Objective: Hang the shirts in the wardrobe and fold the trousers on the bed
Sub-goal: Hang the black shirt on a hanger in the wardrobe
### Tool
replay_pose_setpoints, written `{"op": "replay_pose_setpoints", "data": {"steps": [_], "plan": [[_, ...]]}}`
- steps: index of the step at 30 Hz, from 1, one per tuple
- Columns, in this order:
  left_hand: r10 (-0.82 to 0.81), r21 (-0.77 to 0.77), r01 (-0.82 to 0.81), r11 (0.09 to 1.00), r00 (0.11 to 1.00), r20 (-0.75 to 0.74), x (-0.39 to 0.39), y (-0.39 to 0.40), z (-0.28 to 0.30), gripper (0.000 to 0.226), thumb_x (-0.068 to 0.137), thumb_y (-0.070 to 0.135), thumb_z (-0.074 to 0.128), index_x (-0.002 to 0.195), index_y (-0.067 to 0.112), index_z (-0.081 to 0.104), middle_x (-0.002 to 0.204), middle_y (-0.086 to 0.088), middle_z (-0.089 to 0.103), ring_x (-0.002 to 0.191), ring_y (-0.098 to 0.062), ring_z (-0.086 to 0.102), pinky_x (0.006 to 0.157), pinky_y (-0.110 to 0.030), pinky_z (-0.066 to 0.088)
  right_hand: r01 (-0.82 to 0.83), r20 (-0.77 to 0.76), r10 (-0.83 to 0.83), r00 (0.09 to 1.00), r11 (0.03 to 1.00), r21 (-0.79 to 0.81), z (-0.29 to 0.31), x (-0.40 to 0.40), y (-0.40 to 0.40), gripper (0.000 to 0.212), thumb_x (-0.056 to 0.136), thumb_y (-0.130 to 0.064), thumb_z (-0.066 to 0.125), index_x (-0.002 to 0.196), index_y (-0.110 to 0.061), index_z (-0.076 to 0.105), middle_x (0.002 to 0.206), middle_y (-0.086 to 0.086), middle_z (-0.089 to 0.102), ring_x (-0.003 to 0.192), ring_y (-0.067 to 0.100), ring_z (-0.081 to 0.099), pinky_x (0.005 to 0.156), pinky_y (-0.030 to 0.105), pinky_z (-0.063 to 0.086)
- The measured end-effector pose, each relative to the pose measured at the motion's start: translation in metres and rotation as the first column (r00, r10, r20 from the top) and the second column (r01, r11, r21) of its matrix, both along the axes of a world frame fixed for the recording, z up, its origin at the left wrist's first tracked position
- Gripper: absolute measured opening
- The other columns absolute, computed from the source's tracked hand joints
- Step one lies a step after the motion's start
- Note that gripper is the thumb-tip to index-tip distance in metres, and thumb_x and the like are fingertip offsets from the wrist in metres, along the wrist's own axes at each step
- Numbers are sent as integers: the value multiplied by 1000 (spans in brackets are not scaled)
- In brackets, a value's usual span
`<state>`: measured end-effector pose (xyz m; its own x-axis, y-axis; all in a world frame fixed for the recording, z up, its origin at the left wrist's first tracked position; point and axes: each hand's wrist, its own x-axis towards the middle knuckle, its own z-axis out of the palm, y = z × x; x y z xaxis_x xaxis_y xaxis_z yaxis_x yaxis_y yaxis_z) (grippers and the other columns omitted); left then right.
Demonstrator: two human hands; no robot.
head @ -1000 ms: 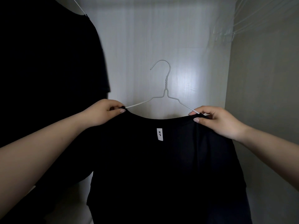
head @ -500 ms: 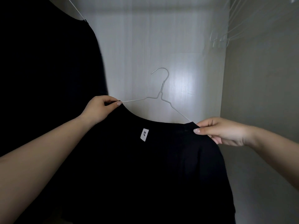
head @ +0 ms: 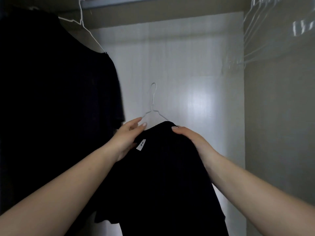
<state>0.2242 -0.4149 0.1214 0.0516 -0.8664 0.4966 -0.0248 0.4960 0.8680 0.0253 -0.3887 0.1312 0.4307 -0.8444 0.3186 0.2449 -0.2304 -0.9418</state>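
A black shirt [head: 162, 176] with a white neck label [head: 141, 144] hangs on a white wire hanger [head: 152, 106] in front of me, inside the wardrobe. My left hand [head: 127, 137] grips the shirt's collar at the hanger's left arm, fingers half extended. On the right shoulder of the shirt rests my right hand [head: 186, 135], its fingers curled over the fabric. The hanger's hook points up, free of the rail [head: 119, 4] above.
Another black shirt [head: 59, 99] hangs at the left on a white wire hanger [head: 83, 24] from the rail. Several empty white hangers [head: 259, 40] hang at the upper right. The white back wall [head: 187, 82] and the grey side wall [head: 279, 116] enclose the space.
Both hands have come closer together, bunching the shirt's shoulders towards the hanger's neck. The view has tilted upward, bringing the rail and the hung shirt's hanger into sight.
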Motion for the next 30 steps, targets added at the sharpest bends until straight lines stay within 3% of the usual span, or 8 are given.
{"op": "replay_pose_setpoints", "data": {"steps": [3,6,10,13,16,21,25,30], "plan": [[-141,9,143,990,985,-95,3,22,12,50,73,42,68,121,30,61,103,13,73,96,-2,67,74,-33,57,-38,97,48,994,994,-99,7,32,2,20,94,-18,52,109,-7,60,84,9,66,67,14,67,59,22,53],[-160,-51,157,986,985,-63,12,39,26,48,73,44,66,119,29,65,120,6,68,119,-9,57,95,-44,50,8,134,14,991,986,-165,20,61,2,8,91,-19,57,94,-12,59,72,4,63,63,18,62,56,26,49],[-188,-135,188,973,982,12,26,61,48,39,81,44,61,117,29,68,122,-2,67,117,-16,61,79,-33,56,68,125,-33,992,955,-289,55,101,-8,7,88,-21,62,90,-15,60,75,2,66,67,15,64,61,28,51],[-113,-196,122,973,992,60,36,74,69,34,82,44,60,112,33,69,114,-1,70,104,-15,67,71,-26,55,58,121,-14,993,931,-361,82,126,-15,13,84,-23,64,90,-13,58,82,9,64,79,26,63,76,44,52],[-2,-248,13,969,999,44,45,82,93,37,78,40,63,115,34,66,108,3,73,98,-12,69,65,-24,56,58,140,3,990,899,-434,114,148,-19,11,84,-24,65,82,-16,57,79,5,64,80,25,64,83,44,53],[145,-297,-132,946,989,24,64,89,136,35,89,32,60,123,27,60,103,1,74,90,-10,71,66,-25,56,83,136,-10,991,839,-538,169,178,-22,12,84,-24,65,78,-17,57,76,5,63,77,24,63,78,41,53],[242,-347,-233,908,970,-19,76,94,172,21,94,24,57,113,22,66,95,-1,75,80,-10,72,58,-21,54,152,154,-74,985,792,-592,214,203,-25,16,83,-24,64,85,-9,58,80,9,59,78,24,57,80,45,52],[357,-381,-399,834,917,-179,84,90,200,28,94,10,57,120,13,64,106,-9,71,97,-21,68,90,-36,54,237,176,-162,971,748,-620,262,238,-33,22,83,-22,61,65,-18,49,65,2,53,65,19,52,62,29,42]]}}
